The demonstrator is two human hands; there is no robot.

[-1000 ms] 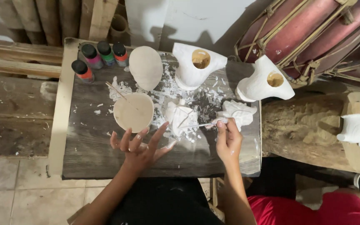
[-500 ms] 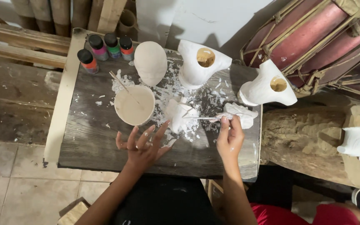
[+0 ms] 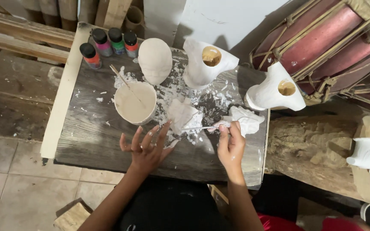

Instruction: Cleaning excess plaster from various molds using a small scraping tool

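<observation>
My right hand (image 3: 231,146) grips a thin white-coated brush (image 3: 200,127) whose tip rests on a small white plaster piece (image 3: 184,115) lying on a dark wooden board (image 3: 91,143). My left hand (image 3: 145,147) hovers open, fingers spread, just left of and below that piece, its fingertips close to it. A bowl of pale white paint (image 3: 134,102) with a stick in it stands above my left hand. Another white plaster piece (image 3: 245,119) lies just above my right hand.
Several small paint bottles (image 3: 108,42) stand at the board's back left. A pale oval mask form (image 3: 155,60) and two white hollow plaster casts (image 3: 206,63) (image 3: 276,90) sit at the back. A rough log (image 3: 309,154) and red drums (image 3: 322,38) lie to the right.
The view has shifted slightly. Both hands stay in nearly the same place, the right hand keeping the brush on the small plaster piece and the left hand still spread beside it.
</observation>
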